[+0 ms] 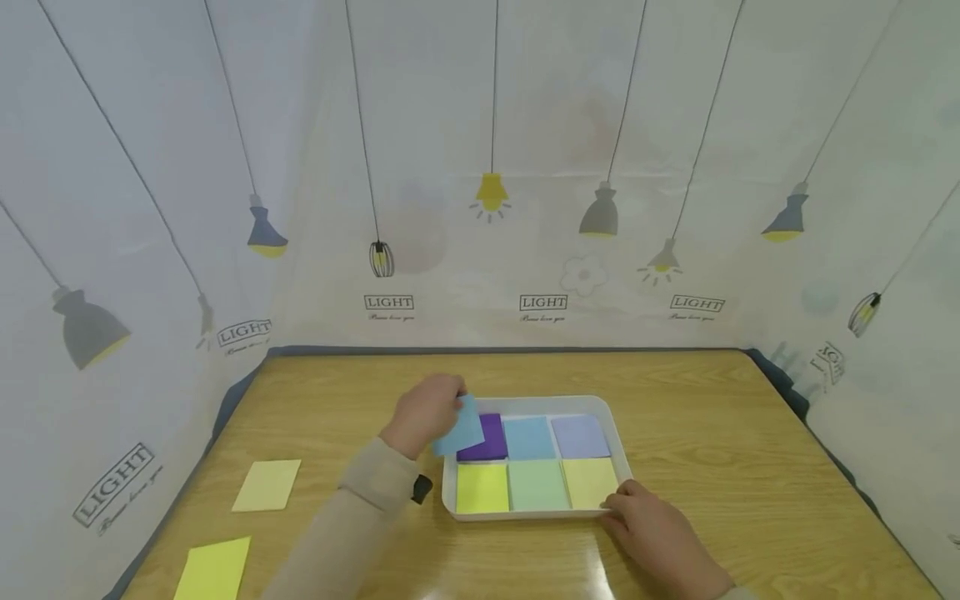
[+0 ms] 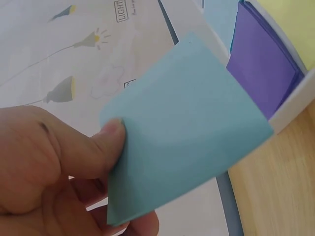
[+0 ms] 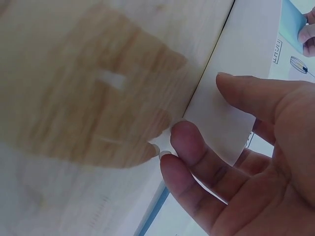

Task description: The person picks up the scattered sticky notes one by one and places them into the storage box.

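My left hand (image 1: 424,413) pinches a light blue pad of sticky notes (image 2: 182,132) between thumb and fingers, raised over the left end of a white tray (image 1: 525,516). Beneath it, partly covered in the head view, lies a purple pad (image 1: 492,440). Beside that are a blue pad (image 1: 530,437) and a lavender pad (image 1: 581,437). The front row has a bright yellow pad (image 1: 482,489), a pale green pad (image 1: 538,485) and a pale yellow pad (image 1: 590,482). My right hand (image 1: 652,529) grips the tray's front right corner, thumb on its wall and fingers at the lower edge.
Left on the wooden table (image 1: 712,433) lie a pale yellow sticky note pad (image 1: 266,485) and, nearer, a bright yellow one (image 1: 213,568). A white cloth printed with lamps (image 1: 465,100) stands around the table's back and sides.
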### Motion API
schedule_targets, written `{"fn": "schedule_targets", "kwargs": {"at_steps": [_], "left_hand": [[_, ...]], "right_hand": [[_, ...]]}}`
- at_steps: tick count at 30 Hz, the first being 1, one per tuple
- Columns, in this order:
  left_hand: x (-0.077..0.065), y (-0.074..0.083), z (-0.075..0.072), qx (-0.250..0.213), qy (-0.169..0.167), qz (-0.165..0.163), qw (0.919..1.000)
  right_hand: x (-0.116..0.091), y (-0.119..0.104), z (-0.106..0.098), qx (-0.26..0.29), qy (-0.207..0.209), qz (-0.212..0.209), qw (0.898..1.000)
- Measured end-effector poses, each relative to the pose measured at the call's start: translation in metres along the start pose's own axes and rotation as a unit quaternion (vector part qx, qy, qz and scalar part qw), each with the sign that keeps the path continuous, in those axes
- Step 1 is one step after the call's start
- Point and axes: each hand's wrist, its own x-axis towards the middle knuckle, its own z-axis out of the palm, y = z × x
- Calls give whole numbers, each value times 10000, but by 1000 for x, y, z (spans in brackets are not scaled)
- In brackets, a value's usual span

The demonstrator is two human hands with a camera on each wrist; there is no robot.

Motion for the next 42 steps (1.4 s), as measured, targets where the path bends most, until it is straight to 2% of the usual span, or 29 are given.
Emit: {"fn": "schedule_targets", "kwargs": {"at_steps": [9, 22, 33, 42], "left_hand": [[6, 12, 10, -109, -217, 102, 9997], [25, 44, 22, -58, -460, 315, 9984], [31, 52, 38, -108, -607, 427, 9972], [43, 65, 47, 24, -682, 602, 9959]], "right_hand": [[-1, -2, 0, 11, 152, -31, 9999], [0, 0, 1, -5, 139, -5, 9999], [-2, 0, 0, 60, 48, -215, 9997], [0, 1, 2, -30, 89, -92, 9999]]}}
